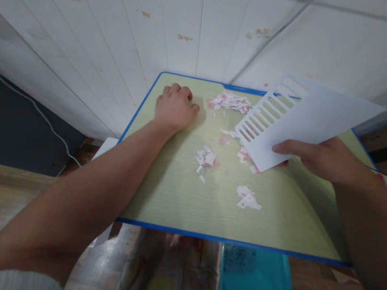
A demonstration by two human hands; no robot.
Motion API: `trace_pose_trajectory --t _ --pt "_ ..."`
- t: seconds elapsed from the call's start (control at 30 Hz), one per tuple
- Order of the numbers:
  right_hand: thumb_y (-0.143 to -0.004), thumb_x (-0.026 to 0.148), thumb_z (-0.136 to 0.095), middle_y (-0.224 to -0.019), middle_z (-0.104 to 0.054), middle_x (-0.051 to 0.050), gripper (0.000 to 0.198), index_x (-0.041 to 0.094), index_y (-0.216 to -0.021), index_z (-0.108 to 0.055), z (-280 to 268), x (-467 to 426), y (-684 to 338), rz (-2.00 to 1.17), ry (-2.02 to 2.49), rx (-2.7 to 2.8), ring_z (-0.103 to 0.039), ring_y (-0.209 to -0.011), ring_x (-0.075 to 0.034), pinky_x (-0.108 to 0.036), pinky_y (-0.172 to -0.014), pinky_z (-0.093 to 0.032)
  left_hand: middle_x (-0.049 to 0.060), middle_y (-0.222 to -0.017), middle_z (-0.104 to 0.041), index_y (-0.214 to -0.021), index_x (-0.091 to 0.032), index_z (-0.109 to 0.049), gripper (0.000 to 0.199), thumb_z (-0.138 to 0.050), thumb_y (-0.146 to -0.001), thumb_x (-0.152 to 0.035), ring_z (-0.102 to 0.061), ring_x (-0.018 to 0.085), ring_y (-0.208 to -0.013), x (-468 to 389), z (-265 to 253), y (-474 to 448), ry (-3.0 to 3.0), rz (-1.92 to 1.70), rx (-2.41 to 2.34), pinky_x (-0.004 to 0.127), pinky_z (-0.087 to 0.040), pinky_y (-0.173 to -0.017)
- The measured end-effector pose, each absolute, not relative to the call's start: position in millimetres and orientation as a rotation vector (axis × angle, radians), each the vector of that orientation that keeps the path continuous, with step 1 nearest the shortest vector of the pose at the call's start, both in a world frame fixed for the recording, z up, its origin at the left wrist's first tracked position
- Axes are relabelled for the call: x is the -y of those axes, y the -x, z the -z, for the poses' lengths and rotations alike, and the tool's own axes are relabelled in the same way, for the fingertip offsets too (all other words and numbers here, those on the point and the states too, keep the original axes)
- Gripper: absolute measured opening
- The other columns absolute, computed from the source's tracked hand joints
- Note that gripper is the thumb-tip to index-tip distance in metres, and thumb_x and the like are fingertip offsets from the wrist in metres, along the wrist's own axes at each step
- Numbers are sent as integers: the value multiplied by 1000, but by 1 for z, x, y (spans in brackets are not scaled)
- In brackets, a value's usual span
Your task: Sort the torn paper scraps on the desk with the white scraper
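In my right hand (317, 156) is a thin white sheet with a row of slots along one edge (302, 120). My thumb lies on its near face, the other fingers mostly hidden behind. The sheet tilts over the table, its lower corner by pink and white paper scraps (243, 156). My left hand (174, 108) rests on the table's far left part, fingers loosely curled, with nothing visible in it. To its right lies a larger pile of paper scraps (232, 102). Smaller heaps of torn scraps (206, 157) and white pieces (248, 198) lie nearer to me.
The pale green tabletop (170, 200) has a blue rim and stands against a white panelled wall (176, 16). A grey cable (267, 42) runs down the wall. Below the front edge is a teal plastic bin (259, 286), beside my legs (170, 277).
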State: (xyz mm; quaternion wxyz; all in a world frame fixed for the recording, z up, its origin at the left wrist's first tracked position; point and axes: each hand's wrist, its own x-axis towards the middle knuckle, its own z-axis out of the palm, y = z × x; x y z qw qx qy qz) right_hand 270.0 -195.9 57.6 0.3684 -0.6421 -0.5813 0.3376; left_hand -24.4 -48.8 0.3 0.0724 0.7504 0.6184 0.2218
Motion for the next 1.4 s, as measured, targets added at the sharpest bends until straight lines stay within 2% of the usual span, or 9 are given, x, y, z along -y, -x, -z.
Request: trace_pose_trajectory --t 0.27,0.43,0.53,0.67,0.8,0.93,1.2,1.33,1.4 --pt "-62 34 -89 -74 -75 -4 24 23 -68 -68 -59 196 -271 -858 1597 1481 -65 -67 -24 -38 -66 -57 17 -148 -71 -129 -27 -75 36 -62 -96 -34 -56 44 -151 50 0 24 -2275 -681 -1866 64 -48 -129" --pt "-63 35 -84 -63 -69 -3 22 25 -61 -65 -54 191 -276 -766 1601 1514 -61 -57 -22 -35 -54 -53 17 -152 -69 -135 -27 -74 42 -63 -95 -34 -53 44 -153 48 1 25 -2289 -659 -1865 63 -47 -129" --pt "-60 37 -85 -68 -71 -2 24 26 -68 -64 -49 190 -276 -724 1562 1480 -65 -61 -24 -37 -55 -57 16 -154 -68 -138 -28 -74 44 -65 -95 -34 -53 45 -154 46 3 25 -2289 -652 -1870 63 -47 -130" --pt "-66 41 -85 -73 -74 -3 25 25 -71 -67 -46 192 -274 -806 1560 1559 -68 -66 -26 -40 -62 -61 16 -151 -70 -136 -28 -75 40 -65 -98 -36 -56 44 -151 45 4 25 -2283 -667 -1875 63 -46 -131" --pt "-64 38 -84 -65 -70 -4 24 24 -62 -65 -48 189 -277 -787 1571 1551 -63 -59 -23 -36 -56 -56 15 -149 -71 -135 -28 -75 39 -64 -98 -36 -56 43 -151 45 5 25 -2297 -688 -1868 63 -47 -130" --pt "-60 36 -84 -62 -67 -2 24 25 -64 -62 -52 187 -279 -722 1611 1496 -61 -55 -23 -36 -51 -53 17 -149 -71 -132 -26 -75 37 -61 -99 -34 -57 42 -150 47 3 25 -2301 -669 -1878 61 -48 -128" --pt "-63 40 -87 -75 -75 -4 26 25 -73 -68 -50 195 -274 -788 1593 1539 -68 -66 -26 -41 -63 -61 18 -152 -69 -135 -25 -73 40 -62 -98 -34 -53 45 -154 48 2 24 -2293 -646 -1881 64 -46 -130" --pt "-62 41 -90 -85 -82 -5 28 24 -78 -73 -46 199 -272 -717 1607 1539 -73 -76 -30 -46 -75 -65 16 -151 -70 -134 -26 -74 38 -63 -99 -34 -55 43 -152 46 4 25 -2298 -673 -1878 61 -47 -130" --pt "-65 42 -91 -90 -85 -6 28 24 -80 -76 -47 203 -265 -784 1588 1566 -75 -80 -31 -47 -78 -67 15 -150 -70 -134 -26 -74 37 -63 -100 -35 -55 43 -152 46 4 25 -2301 -676 -1882 60 -47 -129"
